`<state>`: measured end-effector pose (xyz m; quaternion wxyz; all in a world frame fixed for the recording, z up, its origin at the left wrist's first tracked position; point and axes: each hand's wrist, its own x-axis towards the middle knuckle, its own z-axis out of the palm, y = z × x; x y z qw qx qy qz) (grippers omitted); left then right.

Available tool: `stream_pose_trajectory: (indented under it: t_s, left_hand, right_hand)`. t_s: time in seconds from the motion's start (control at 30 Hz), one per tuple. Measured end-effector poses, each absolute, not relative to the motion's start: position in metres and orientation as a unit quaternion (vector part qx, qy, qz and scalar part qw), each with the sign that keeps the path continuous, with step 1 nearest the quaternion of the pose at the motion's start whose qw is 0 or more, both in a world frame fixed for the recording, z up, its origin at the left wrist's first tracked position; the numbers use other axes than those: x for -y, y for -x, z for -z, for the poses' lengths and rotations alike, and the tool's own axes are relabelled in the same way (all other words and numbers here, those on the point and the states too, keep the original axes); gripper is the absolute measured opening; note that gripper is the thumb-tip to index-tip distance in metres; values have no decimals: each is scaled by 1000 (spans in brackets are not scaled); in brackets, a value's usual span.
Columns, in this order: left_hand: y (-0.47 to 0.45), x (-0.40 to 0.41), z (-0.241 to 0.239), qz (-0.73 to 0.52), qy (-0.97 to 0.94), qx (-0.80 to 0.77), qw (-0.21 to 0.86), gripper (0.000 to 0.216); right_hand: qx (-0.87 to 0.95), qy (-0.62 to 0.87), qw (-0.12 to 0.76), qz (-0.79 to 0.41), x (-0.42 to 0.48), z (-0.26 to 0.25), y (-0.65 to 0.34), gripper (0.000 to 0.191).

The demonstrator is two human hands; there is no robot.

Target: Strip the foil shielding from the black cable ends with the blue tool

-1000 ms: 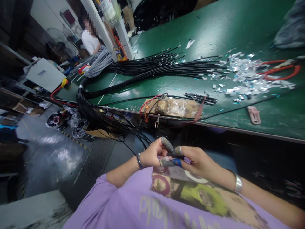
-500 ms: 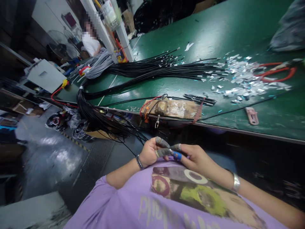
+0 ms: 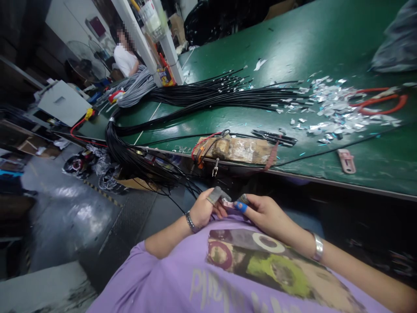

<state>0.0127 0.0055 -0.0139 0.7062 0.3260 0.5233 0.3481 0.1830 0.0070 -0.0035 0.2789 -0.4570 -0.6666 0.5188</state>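
Observation:
In front of my purple shirt, my left hand (image 3: 206, 206) is closed in a pinch, with grey finger covers on the thumb and finger. It grips what looks like a cable end (image 3: 229, 204), a small piece with a silvery, pinkish-white tip. From the right, my right hand (image 3: 262, 211) pinches the tip of the same piece; it wears a blue wrap and a grey cover. Fingers partly hide the piece. Black cables (image 3: 143, 163) sag off the bench edge to the left of my hands.
On the green bench (image 3: 312, 39) lie more black cables (image 3: 221, 98), foil scraps (image 3: 342, 113), tweezer-like tools (image 3: 275, 138) and a pink plastic piece (image 3: 346, 161). A wooden block (image 3: 247, 150) with a metal prong sits at the front edge. A person (image 3: 125, 58) is at the far left.
My fingers have shifted apart slightly, so the silvery, pinkish tip between them now shows. The left thumb has turned upward. Bench items stay where they were.

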Motion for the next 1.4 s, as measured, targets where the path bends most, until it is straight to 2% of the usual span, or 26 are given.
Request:
stream_pose_trajectory:
  t_s: [0.27, 0.5, 0.63, 0.83, 1.1, 1.4]
  left_hand:
    - [-7, -5, 8, -270, -441, -557, 650, 55]
    - [-14, -11, 15, -320, -285, -562, 708, 56]
    - [-17, -11, 16, -325, -262, -560, 715, 57]
    - [-19, -8, 16, -338, -296, -559, 697, 57]
    - [-20, -6, 10, -312, -325, -572, 685, 60]
    - [-23, -3, 9, -340, -318, -584, 665, 58]
  right_hand:
    - [677, 459, 269, -509, -7, 7, -185, 46]
    - [695, 429, 354, -456, -7, 0, -189, 21]
    - [716, 429, 374, -405, -6, 1, -189, 15]
    - [769, 436, 371, -284, -6, 8, -190, 16]
    - [845, 355, 376, -141, -6, 6, -191, 20]
    - [879, 332, 341, 1, -4, 2, -185, 25]
